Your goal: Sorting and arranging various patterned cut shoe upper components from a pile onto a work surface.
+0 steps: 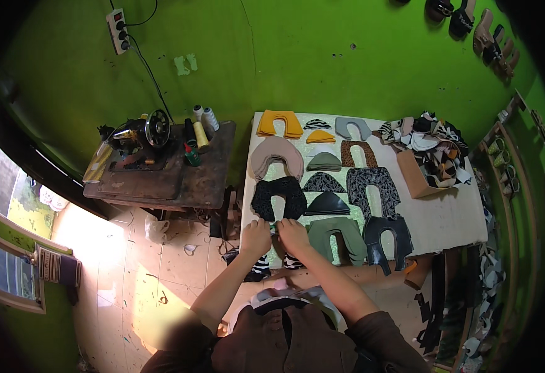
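Observation:
My left hand and my right hand are close together at the near left part of the table, fingers curled. A small green bit shows between them; what they grip is mostly hidden. Zebra-striped pieces stick out below my hands at the table's near edge. Just beyond lies a stack of black patterned U-shaped pieces. To the right of my right hand is a stack of olive-green U-shaped pieces, with black U-shaped pieces farther right.
More cut pieces, such as yellow ones and beige ones, lie in rows on the pale table. A cardboard box of scraps stands at the right. A sewing machine and thread cones occupy a wooden table at left.

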Demonstrator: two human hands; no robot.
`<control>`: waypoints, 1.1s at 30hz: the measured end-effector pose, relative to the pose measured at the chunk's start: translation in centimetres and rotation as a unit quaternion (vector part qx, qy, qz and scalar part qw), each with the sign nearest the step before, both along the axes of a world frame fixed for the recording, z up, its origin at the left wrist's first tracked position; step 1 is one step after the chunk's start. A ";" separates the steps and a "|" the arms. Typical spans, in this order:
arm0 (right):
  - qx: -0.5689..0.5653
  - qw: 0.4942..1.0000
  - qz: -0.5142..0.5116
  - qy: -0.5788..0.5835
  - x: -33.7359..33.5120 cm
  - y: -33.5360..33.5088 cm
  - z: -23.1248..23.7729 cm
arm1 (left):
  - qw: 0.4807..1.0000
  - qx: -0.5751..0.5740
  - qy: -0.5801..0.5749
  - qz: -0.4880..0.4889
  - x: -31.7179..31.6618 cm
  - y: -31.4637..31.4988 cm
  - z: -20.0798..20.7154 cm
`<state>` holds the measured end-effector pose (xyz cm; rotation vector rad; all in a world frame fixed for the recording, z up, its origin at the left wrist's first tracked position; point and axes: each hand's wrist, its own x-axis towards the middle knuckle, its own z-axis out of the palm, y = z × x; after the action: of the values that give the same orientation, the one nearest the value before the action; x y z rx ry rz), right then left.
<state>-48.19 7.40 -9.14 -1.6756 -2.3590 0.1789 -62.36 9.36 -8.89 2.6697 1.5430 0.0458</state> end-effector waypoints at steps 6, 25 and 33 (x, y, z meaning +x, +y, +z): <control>0.049 0.997 -0.031 0.060 0.3 -3.4 1.7 | 0.986 0.111 -0.126 -0.006 -0.7 -3.1 2.2; 0.088 0.973 -0.059 0.203 1.8 -7.0 3.8 | 0.971 0.104 -0.212 0.022 3.5 -6.6 3.7; 0.105 0.936 -0.136 0.306 12.3 -9.4 4.2 | 0.953 0.059 -0.291 -0.057 14.2 -8.5 4.8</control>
<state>-35.90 -2.01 -4.91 -1.5363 -1.6171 0.3280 -48.18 0.86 -4.12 2.4821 1.2193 0.8570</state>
